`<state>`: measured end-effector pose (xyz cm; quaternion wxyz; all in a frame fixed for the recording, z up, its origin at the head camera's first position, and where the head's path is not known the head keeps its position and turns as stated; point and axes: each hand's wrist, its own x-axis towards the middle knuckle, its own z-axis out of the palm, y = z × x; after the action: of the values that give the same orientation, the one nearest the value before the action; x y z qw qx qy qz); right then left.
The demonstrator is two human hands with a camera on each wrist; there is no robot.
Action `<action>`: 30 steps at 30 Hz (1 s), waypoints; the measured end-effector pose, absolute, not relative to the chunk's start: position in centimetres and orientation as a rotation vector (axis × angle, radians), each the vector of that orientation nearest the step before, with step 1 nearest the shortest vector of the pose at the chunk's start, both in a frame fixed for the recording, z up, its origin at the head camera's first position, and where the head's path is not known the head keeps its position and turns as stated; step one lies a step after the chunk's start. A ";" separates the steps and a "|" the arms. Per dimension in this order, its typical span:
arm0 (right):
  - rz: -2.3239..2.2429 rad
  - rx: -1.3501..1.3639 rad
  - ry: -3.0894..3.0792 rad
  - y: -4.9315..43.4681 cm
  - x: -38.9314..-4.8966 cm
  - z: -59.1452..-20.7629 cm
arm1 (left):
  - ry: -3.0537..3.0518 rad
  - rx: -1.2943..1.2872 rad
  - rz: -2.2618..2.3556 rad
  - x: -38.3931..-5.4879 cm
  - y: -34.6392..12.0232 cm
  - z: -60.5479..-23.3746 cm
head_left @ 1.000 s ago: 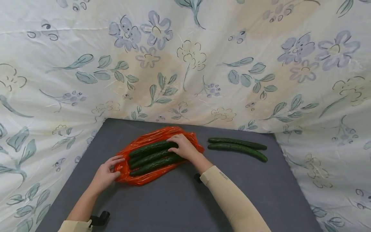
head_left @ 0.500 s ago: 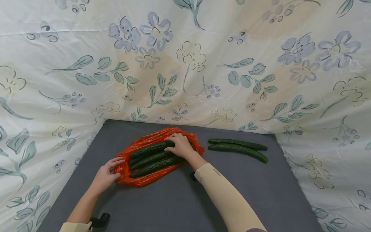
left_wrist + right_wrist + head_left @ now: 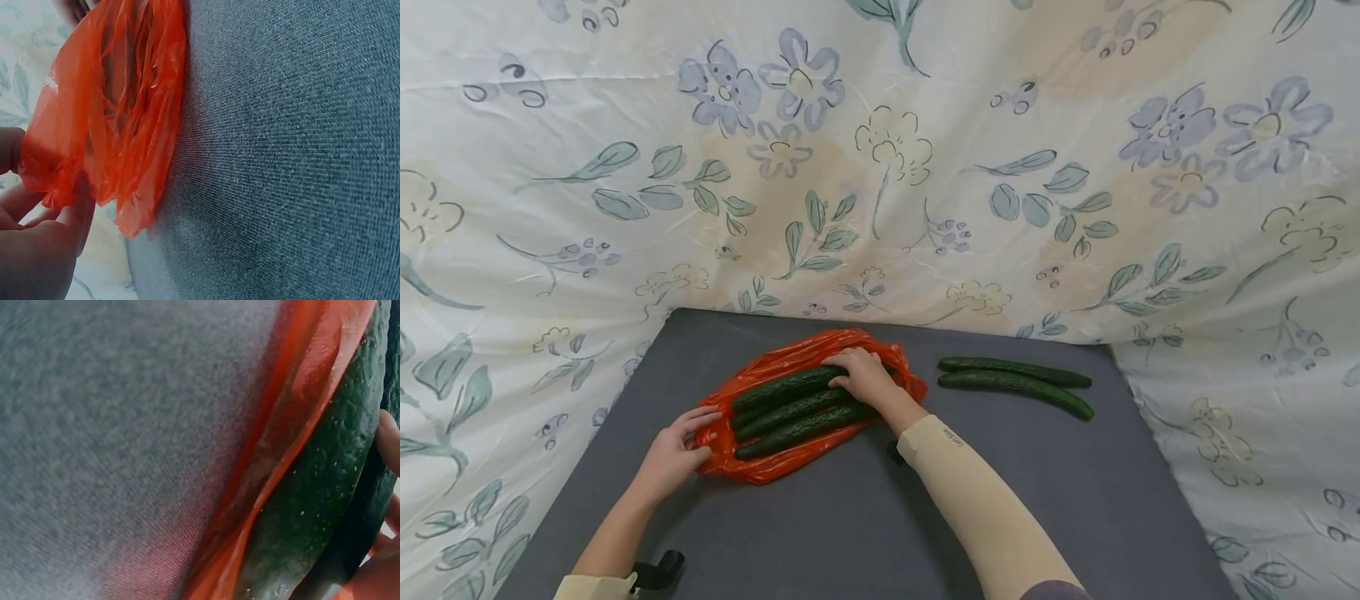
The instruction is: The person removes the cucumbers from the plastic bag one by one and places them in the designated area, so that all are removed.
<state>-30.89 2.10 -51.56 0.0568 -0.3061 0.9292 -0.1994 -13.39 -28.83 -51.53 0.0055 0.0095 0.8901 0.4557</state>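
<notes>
An orange-red plastic bag point(image 3: 766, 471) lies spread on the dark grey table, with three long green cucumbers point(image 3: 805, 433) side by side on it. At its left end my left hand point(image 3: 672, 457) pinches the bag's edge; in the left wrist view thin plastic point(image 3: 56, 150) runs between the thumb and fingers. My right hand point(image 3: 867, 379) reaches over the right end of the cucumbers and grips the rearmost one point(image 3: 786, 387), its fingertips partly hidden. Close up in the right wrist view, the thumb lies against a dark cucumber behind the nearest one point(image 3: 319, 487).
Two more cucumbers point(image 3: 1015, 382) lie together to the right of the bag on the table point(image 3: 820, 542). Floral cloth point(image 3: 887, 208) hangs behind the table and along both sides. A black strap piece point(image 3: 658, 570) shows at the left wrist.
My right hand has shifted slightly left along the rearmost cucumber, its forearm moving left too. The left hand and the bag stay nearly as they were.
</notes>
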 end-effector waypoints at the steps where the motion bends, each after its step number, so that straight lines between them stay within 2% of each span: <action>1: -0.618 -0.929 2.817 2.1 -30.8 -51.5 | 2.790 0.032 1.421 -13.4 -28.8 -51.5; 12: -0.784 -0.961 2.787 3.5 -28.9 -50.9 | 2.811 0.023 1.353 -13.3 -29.0 -51.0; 24: -0.814 -1.079 2.821 4.3 -26.1 -48.3 | 2.809 0.028 1.352 -12.8 -28.6 -51.9; 30: -0.823 -1.124 2.872 4.7 -25.8 -46.4 | 2.805 0.031 1.376 -12.9 -28.5 -51.6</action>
<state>-25.76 4.72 -46.37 -0.0253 -0.3519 0.8995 -0.2578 -12.93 -28.47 -51.63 0.0085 0.0100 0.8977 0.4404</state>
